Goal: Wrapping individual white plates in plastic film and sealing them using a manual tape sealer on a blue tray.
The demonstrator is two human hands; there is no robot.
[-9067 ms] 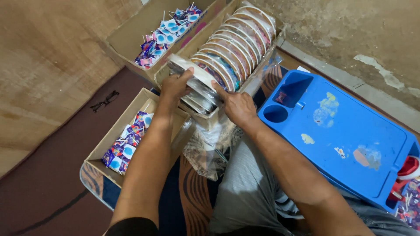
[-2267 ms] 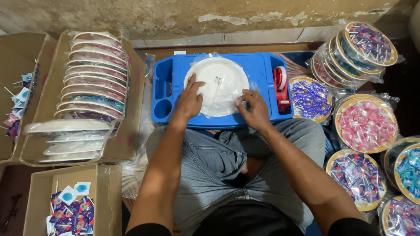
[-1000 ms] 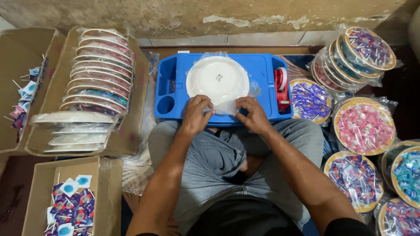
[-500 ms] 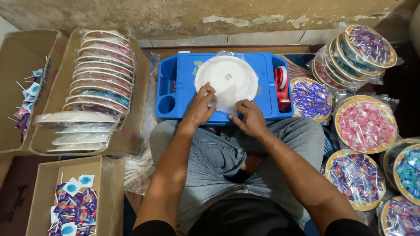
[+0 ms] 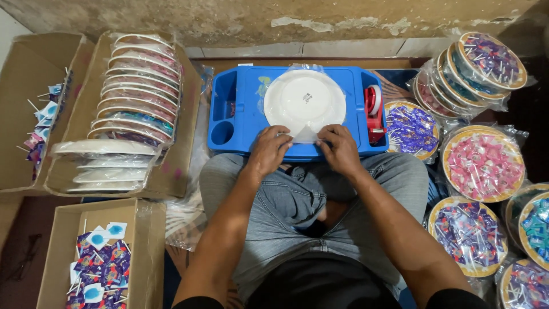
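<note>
A white round plate (image 5: 305, 102) wrapped in clear plastic lies upside down on a blue lap tray (image 5: 243, 123) across my knees. My left hand (image 5: 270, 150) and my right hand (image 5: 339, 149) both press on the plate's near edge, pinching the folded flap of plastic wrap (image 5: 306, 135) between them. A red tape dispenser (image 5: 374, 109) stands on the tray just right of the plate.
A cardboard box (image 5: 186, 114) at the left holds a row of wrapped plates (image 5: 137, 86). Two more boxes (image 5: 17, 86) (image 5: 143, 240) hold small wrapped lollipops. Several wrapped plates of lollipops (image 5: 483, 166) lie stacked at the right. A concrete wall (image 5: 286, 20) runs behind.
The plate has slid slightly toward the tray's middle. Both hands have drawn together on its near edge, folding the plastic flap there.
</note>
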